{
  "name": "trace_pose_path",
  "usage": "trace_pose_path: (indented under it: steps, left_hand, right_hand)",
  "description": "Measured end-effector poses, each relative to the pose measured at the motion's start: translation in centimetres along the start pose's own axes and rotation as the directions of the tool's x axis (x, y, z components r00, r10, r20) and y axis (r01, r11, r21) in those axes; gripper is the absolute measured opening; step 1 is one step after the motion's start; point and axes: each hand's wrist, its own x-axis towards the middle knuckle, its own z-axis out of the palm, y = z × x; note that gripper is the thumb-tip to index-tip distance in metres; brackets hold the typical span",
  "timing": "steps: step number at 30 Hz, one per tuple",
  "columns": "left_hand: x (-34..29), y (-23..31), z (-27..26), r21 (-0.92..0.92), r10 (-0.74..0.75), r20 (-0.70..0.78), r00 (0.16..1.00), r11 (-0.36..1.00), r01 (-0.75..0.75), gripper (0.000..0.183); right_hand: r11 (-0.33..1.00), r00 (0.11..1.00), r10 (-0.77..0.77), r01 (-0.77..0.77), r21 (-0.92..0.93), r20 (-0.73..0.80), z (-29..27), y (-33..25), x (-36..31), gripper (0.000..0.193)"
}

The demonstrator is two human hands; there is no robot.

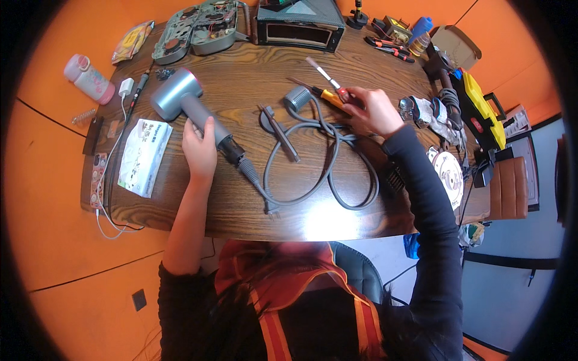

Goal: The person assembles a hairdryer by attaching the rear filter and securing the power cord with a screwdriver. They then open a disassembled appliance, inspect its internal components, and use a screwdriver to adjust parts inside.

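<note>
Item: packet (144, 157), white and blue, at the left.

Item: hair dryer (192, 108), grey, just right of it; your left hand (200, 150) grasps its handle, whose near end shows black inner parts.

Item: brown rod (280, 133), mid-table, within the looped cord (356, 208).

Item: yellow-handled screwdriver (330, 98), farther right.

Item: red-handled screwdriver (328, 77), your right hand (376, 111) closed about its handle; you cannot tell whether the yellow one is gripped too.

Step, as judged: handling screwdrivers, dryer steadied. Next move would call for a firm left hold and clearance over the cord.
</note>
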Motion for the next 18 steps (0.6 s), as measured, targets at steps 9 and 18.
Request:
trace_pose_path:
  steps: [9,18]
  left_hand:
    - [0.0,0.1,-0.1,-0.03,0.032,0.023,0.999,0.999,-0.031,0.035]
    - [0.1,-0.1,0.1,-0.084,0.015,0.02,1.0,0.996,-0.013,0.033]
  right_hand:
    - [0.966,0.999,-0.03,0.021,-0.259,-0.033,1.8,0.3,2.6,0.023]
    - [0.996,0.98,-0.084,0.075,0.057,0.178,-0.5,-1.3,-1.4,0.016]
